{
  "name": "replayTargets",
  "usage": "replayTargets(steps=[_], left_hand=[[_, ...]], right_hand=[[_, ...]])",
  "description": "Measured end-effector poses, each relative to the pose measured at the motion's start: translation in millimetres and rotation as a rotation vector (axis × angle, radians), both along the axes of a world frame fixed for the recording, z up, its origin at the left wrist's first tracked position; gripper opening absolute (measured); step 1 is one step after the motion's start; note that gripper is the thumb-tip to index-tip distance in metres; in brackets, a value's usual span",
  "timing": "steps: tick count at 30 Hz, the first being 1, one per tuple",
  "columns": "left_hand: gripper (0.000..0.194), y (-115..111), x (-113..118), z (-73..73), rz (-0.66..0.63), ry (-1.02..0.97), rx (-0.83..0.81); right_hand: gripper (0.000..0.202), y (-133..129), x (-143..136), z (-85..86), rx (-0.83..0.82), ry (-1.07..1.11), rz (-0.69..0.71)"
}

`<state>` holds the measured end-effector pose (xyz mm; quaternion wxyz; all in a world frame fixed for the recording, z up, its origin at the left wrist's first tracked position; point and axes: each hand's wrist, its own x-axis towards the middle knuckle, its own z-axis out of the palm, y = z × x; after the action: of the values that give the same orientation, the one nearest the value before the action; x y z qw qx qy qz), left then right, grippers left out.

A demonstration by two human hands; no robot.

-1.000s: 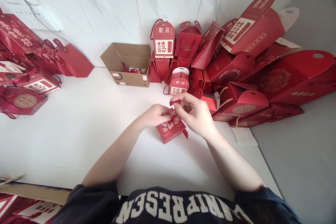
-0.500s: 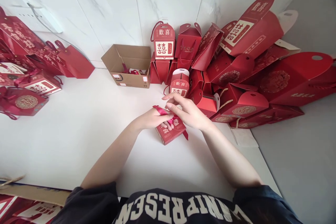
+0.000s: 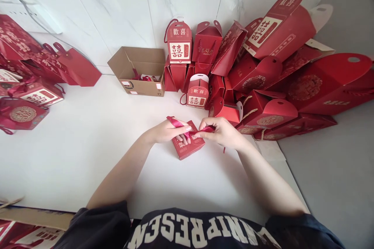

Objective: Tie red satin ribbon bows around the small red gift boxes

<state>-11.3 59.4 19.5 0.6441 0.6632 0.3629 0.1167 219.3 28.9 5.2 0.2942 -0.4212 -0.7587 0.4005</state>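
A small red gift box with printed characters lies on the white table, directly beneath my hands. Over its top, my left hand has a dark pink ribbon passing across the back of it and between its fingers, thumb pressed down on it. My right hand pinches another stretch of the same ribbon between thumb and forefinger, just right of the box, and a loose end hangs below that hand. The fingers and palm hide part of the ribbon and the box's upper face.
An open cardboard box containing ribbon stands against the tiled wall. Stacked red gift boxes fill the right back, with a small upright box closest to my hands. More red bags and boxes stand at left.
My right hand has closed on the ribbon and drawn it to the right. My left hand stays over the gift box, still holding its part of the ribbon.
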Motion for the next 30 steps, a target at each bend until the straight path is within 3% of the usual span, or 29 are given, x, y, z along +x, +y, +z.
replayTargets(steps=[3,7,10,17,20,24,30], left_hand=[[0.036,2.4,-1.8,-2.4,0.013,0.003,-0.018],[0.037,5.7,-4.1,-4.6,0.024,0.039,-0.002],[0.034,6.0,-4.4,-4.7,0.022,0.054,0.032],[0.028,3.2,-1.8,-5.5,0.065,0.030,-0.012],[0.023,3.9,-1.8,-6.0,0.015,0.024,0.074],[0.018,5.9,-2.8,-7.2,-0.072,0.025,0.237],[0.017,6.2,-2.4,-8.9,-0.100,0.040,0.280]], right_hand=[[0.024,-9.6,2.4,2.7,0.292,-0.037,-0.010],[0.021,-24.7,-1.3,-2.2,0.755,-0.233,0.153],[0.029,-34.2,-6.3,-5.7,0.919,-0.436,0.215],[0.033,-41.3,-10.7,-5.3,0.918,-0.578,0.265],[0.033,-42.0,-11.0,-7.9,0.898,-0.569,0.276],[0.027,-37.5,-9.0,-12.9,0.809,-0.475,0.267],[0.023,-29.6,-1.7,-6.8,0.609,-0.321,0.279]])
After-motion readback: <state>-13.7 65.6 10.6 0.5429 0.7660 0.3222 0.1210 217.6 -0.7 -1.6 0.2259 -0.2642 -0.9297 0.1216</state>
